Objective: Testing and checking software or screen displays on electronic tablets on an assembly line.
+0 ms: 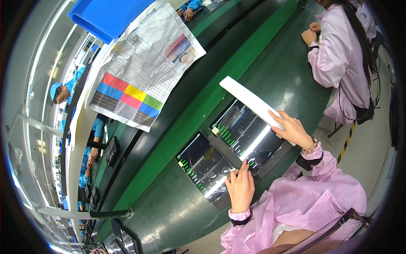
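Note:
Two dark tablets lie side by side on the green bench, each showing a column of green marks along its left part. My left hand holds nothing; its fingers are stretched and its fingertips touch the lower edge of the right tablet, close to the left tablet. A long white bar slants over the upper right edge of the right tablet. At its near end, my right hand grips it between thumb and fingers. Glare and reflections cover part of both screens.
A printed sheet with colour blocks hangs at upper left beside a blue tray. A green conveyor strip runs along the bench. A co-worker in a pink striped coat sits at right; others in blue work beyond.

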